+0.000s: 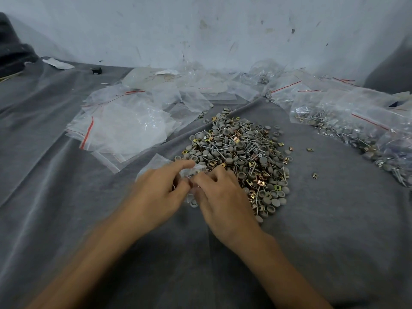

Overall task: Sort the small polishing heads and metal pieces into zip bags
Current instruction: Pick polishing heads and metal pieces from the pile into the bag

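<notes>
Two bare forearms come in from the btm edge, blurred, and meet just below frame ctr. L hand (160,188) has its fingers curled, forefinger stretched over the top, pinching a small zip bag (193,171) of clear plastic at the near-left edge of the pile. R hand (224,198) lies palm down right against it, fingertips bent in toward the same bag and touching the L thumb. Whether it grips the bag, holds pieces or nothing, can't tell, since blur and its own knuckles hide that. The pile (245,152) sits ctr frame on a grey cloth (334,230): grey round polishing heads (275,201), thin metal pins and small square brass-coloured metal pieces (259,182) all mixed together. The R hand's outer side touches its near-left slope. A few stray squares (314,175) lie apart on the cloth to the right. Empty zip bags (124,128) w/ red seal strips lie in a loose heap left of ctr and run along the back. Filled bags (356,128) — same heads and pins inside — are stacked at the right edge. A scuffed pale wall (200,25) closes the top, w/ a small black block (96,70) upper left near its foot.
</notes>
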Motion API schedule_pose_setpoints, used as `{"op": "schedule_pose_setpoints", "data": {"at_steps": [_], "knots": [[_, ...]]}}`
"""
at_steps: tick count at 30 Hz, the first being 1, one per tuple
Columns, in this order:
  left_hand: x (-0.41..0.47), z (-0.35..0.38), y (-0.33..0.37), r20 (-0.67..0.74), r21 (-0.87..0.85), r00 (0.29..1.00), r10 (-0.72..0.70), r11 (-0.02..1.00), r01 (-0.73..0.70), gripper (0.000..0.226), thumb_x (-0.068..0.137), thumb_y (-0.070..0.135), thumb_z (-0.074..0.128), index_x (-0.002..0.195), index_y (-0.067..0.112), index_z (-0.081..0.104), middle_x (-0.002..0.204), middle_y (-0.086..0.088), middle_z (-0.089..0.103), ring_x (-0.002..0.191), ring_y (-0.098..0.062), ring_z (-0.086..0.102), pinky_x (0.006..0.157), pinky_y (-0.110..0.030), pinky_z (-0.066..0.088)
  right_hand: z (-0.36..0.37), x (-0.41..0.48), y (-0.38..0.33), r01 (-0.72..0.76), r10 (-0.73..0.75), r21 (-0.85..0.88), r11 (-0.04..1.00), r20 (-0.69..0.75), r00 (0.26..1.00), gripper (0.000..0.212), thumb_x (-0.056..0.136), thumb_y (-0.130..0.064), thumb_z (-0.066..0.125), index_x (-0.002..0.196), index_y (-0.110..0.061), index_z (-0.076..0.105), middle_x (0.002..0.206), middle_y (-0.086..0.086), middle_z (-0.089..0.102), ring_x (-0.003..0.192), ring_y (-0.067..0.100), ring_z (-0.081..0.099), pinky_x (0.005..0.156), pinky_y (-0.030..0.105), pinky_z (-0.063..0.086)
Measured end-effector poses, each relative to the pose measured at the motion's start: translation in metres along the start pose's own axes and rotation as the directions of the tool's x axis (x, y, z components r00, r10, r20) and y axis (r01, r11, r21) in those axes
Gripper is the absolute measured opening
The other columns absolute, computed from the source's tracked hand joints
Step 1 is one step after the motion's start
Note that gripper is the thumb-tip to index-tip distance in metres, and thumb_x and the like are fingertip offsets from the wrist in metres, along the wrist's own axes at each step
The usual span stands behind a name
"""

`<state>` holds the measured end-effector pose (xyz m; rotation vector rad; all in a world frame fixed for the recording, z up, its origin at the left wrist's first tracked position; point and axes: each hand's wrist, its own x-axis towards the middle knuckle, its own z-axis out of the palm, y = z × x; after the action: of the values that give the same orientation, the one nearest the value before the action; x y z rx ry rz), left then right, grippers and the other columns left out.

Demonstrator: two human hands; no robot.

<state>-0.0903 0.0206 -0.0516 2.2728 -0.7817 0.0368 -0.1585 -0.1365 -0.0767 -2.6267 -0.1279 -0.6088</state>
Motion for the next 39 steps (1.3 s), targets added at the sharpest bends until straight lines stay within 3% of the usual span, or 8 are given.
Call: {"op": "schedule_pose_setpoints", "data": {"at_steps": [2, 7, 10, 14, 22, 29, 36, 39], "knots": [[-0.001, -0.001, 0.0, -0.011, -0.002, 1.0, -0.001, 1.0, 0.001, 0.042, 0.094, 0.033, 0.05, 0.134, 0.038, 0.06, 0.079, 0.024, 0.066, 0.075, -0.002, 0.064, 0.07, -0.026, 0.05, 0.003, 0.001, 0.0, 0.003, -0.003, 0.033, 0.999, 0.003, 1.0, 0.016, 0.099, -0.021, 0.058, 0.114, -0.022, 0.063, 0.103, -0.002, 0.058, 0.096, 0.016, 0.049, 0.078, 0.032, 0.045], [-0.001, -0.002, -0.003, -0.013, 0.017, 1.0, -0.01, 1.0, 0.01, 0.039, 0.098, 0.03, 0.052, 0.135, 0.039, 0.059, 0.078, 0.025, 0.065, 0.075, 0.001, 0.063, 0.068, -0.02, 0.042, -0.005, 0.006, 0.007, -0.079, 0.061, 0.371, 0.925, 0.06, 0.996, 0.015, 0.101, -0.018, 0.059, 0.114, -0.023, 0.063, 0.104, -0.008, 0.069, 0.101, 0.012, 0.063, 0.086, 0.04, 0.052], [0.0, -0.001, -0.004, -0.008, 0.013, 1.0, -0.014, 1.0, 0.014, 0.038, 0.1, 0.029, 0.053, 0.136, 0.04, 0.058, 0.078, 0.022, 0.066, 0.074, -0.001, 0.063, 0.067, -0.021, 0.042, -0.015, 0.011, 0.024, -0.102, 0.114, 0.22, 0.97, -0.047, 0.992, 0.009, 0.099, -0.02, 0.062, 0.105, -0.023, 0.068, 0.102, -0.01, 0.067, 0.101, 0.014, 0.056, 0.087, 0.037, 0.049], [-0.001, -0.002, -0.006, -0.004, -0.005, 1.0, -0.021, 1.0, 0.021, 0.038, 0.1, 0.029, 0.053, 0.137, 0.04, 0.057, 0.078, 0.019, 0.066, 0.074, -0.004, 0.064, 0.067, -0.022, 0.044, -0.021, 0.014, 0.043, -0.194, 0.198, -0.078, 0.978, 0.054, 0.979, 0.014, 0.098, -0.024, 0.062, 0.108, -0.027, 0.071, 0.114, -0.004, 0.055, 0.112, 0.019, 0.042, 0.096, 0.033, 0.04], [-0.001, -0.001, -0.005, 0.012, 0.008, 1.0, -0.019, 1.0, 0.019, 0.04, 0.1, 0.029, 0.052, 0.138, 0.038, 0.057, 0.077, 0.02, 0.066, 0.072, -0.003, 0.063, 0.066, -0.024, 0.045, -0.012, 0.012, 0.039, -0.158, 0.188, -0.276, 0.948, 0.085, 0.979, 0.021, 0.099, -0.03, 0.056, 0.117, -0.026, 0.065, 0.12, 0.001, 0.049, 0.106, 0.022, 0.039, 0.095, 0.036, 0.038], [0.0, -0.002, -0.005, 0.018, 0.014, 1.0, -0.023, 1.0, 0.023, 0.04, 0.1, 0.029, 0.052, 0.139, 0.039, 0.056, 0.077, 0.019, 0.065, 0.074, -0.004, 0.062, 0.064, -0.021, 0.041, -0.013, 0.01, 0.038, -0.166, 0.196, -0.252, 0.953, 0.099, 0.976, 0.011, 0.103, -0.03, 0.05, 0.111, -0.023, 0.055, 0.118, 0.0, 0.048, 0.105, 0.021, 0.04, 0.094, 0.037, 0.04], [0.0, 0.0, -0.005, 0.0, 0.015, 1.0, -0.021, 1.0, 0.021, 0.039, 0.1, 0.029, 0.053, 0.137, 0.04, 0.057, 0.079, 0.023, 0.066, 0.074, -0.001, 0.063, 0.065, -0.023, 0.045, -0.016, 0.004, 0.02, -0.114, 0.103, 0.141, 0.983, 0.083, 0.991, 0.003, 0.102, -0.024, 0.054, 0.104, -0.022, 0.054, 0.111, -0.003, 0.043, 0.102, 0.017, 0.046, 0.089, 0.034, 0.045], [-0.001, 0.002, -0.004, 0.005, 0.013, 1.0, -0.011, 1.0, 0.011, 0.038, 0.099, 0.029, 0.053, 0.136, 0.038, 0.059, 0.08, 0.024, 0.066, 0.075, 0.0, 0.063, 0.066, -0.024, 0.046, -0.009, 0.001, 0.01, -0.053, 0.045, 0.1, 0.994, 0.079, 0.996, 0.005, 0.099, -0.025, 0.059, 0.103, -0.021, 0.059, 0.107, -0.005, 0.043, 0.101, 0.015, 0.045, 0.081, 0.028, 0.042]]}}
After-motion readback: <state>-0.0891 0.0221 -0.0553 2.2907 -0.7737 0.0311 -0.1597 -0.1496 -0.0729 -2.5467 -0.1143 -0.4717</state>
